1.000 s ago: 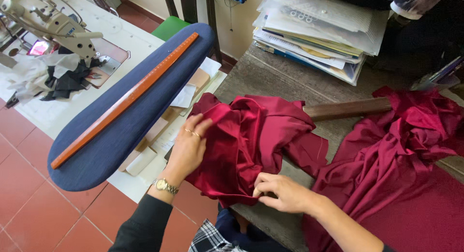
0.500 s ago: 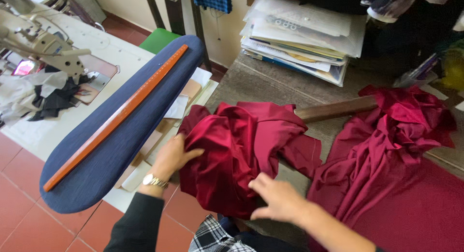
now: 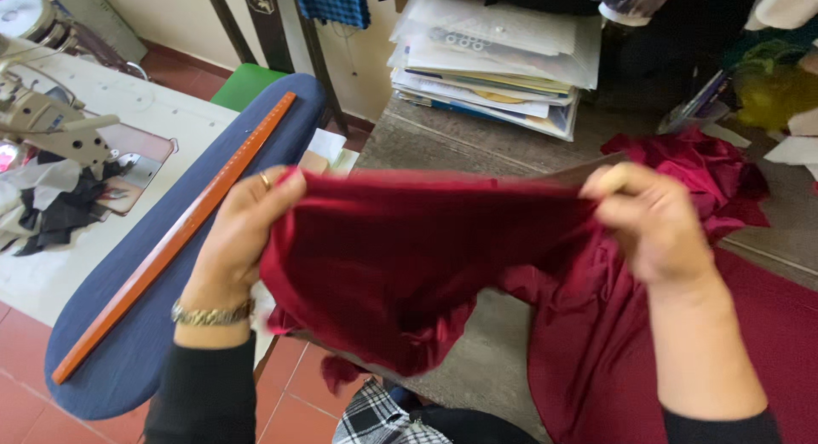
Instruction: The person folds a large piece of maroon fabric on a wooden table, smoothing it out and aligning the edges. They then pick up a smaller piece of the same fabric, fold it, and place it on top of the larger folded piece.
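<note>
**Fingers of two hands stretching a piece of dark red cloth**

Fingers of the left hand (image 3: 243, 231) are closed over the left end of the dark red cloth (image 3: 400, 265), and those of the right hand (image 3: 656, 218) pinch its right end, so that the upper edge runs taut and nearly level between them, lifted above the grey surface (image 3: 443, 146). Below that edge the cloth hangs in a soft, smooth sheet with a faint sheen, narrowing to a ragged point. It runs on to the right into a larger crumpled mass of red fabric (image 3: 699, 175) lying on the surface; whether the two are one piece cannot be told.

The left hand bears one ring and one metal wristwatch (image 3: 211, 314); both sleeves are black. To the left lies one long, rounded ironing board (image 3: 145, 342) covered in dark blue cloth, carrying one flat orange ruler (image 3: 179, 239) lengthwise. Beyond it stands one sewing machine (image 3: 43, 120) on a pale table. At the back of the surface rests one stack of papers (image 3: 494, 69) and plastic sleeves.
</note>
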